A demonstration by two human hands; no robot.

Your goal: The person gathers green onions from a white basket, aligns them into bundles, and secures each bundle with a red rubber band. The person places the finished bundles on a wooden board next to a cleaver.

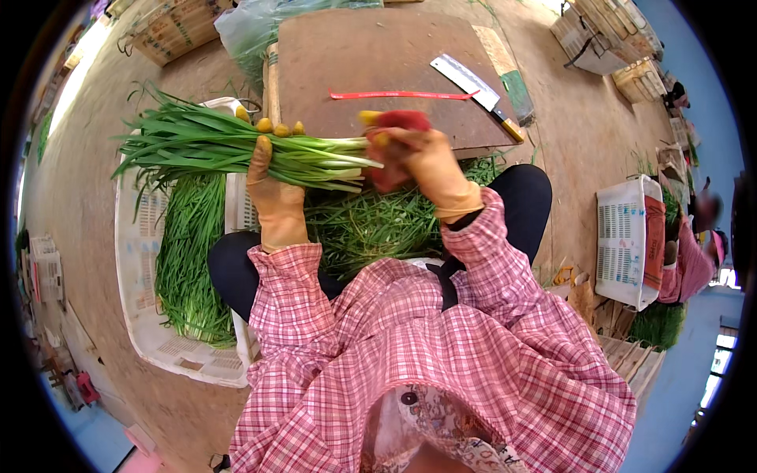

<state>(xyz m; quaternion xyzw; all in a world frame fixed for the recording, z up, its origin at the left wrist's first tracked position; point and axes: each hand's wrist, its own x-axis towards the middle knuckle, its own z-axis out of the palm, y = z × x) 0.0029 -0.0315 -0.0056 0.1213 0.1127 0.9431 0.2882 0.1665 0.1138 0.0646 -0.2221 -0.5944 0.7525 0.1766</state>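
My left hand [275, 192], in a tan glove with yellow fingertips, grips a bunch of garlic chives [219, 139]. The leaves point left and the pale stem ends point right. At those ends is my gloved right hand [434, 162], blurred by motion. Red fabric [393, 168] shows around its fingers; whether it is held or worn is unclear. Beyond both hands stands a brown board-topped table [355, 53]. A red printed strip [402, 94] lies across it, one end by a cleaver [470, 83] with a dark and yellow handle.
At my left a white plastic crate [133, 254] holds more chives [192, 266]. Loose green trimmings [378, 227] lie between my knees. A clear plastic bag [248, 35] sits beside the table. Another crate [621, 242] stands at right, near a person in pink [692, 266].
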